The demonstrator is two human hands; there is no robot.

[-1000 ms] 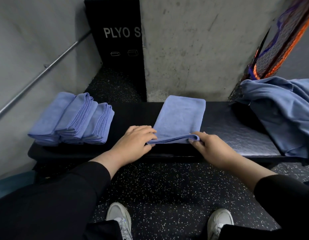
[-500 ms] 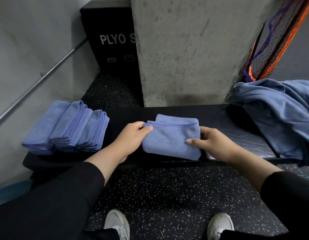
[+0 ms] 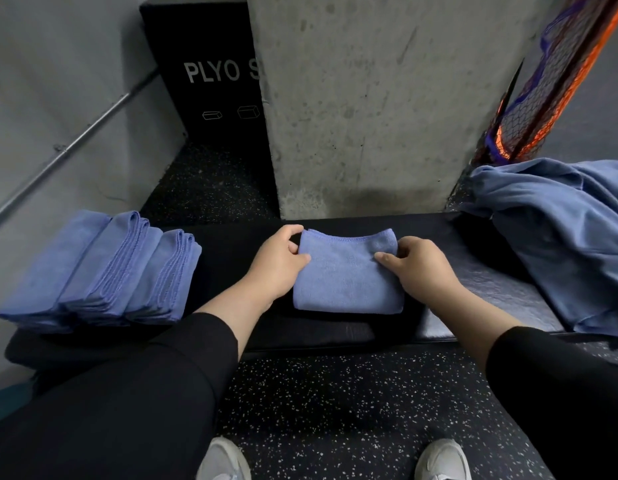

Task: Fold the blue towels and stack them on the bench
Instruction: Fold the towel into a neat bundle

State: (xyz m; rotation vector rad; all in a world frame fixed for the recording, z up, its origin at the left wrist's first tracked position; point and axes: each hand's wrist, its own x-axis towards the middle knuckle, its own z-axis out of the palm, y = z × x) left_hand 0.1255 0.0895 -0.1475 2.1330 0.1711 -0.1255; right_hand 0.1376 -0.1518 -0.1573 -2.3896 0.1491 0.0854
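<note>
Towel now folded smaller; both hands grip it.

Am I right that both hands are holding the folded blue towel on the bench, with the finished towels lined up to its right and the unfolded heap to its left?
Not quite: the sides are swapped. The head view shows the finished towels at the left of the bench and the unfolded heap at its right. The rest holds: the left hand and right hand grip the folded towel.

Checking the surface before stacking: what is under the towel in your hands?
The folded towel lies on the black bench pad. Whatever lies beneath its middle is covered.
</note>
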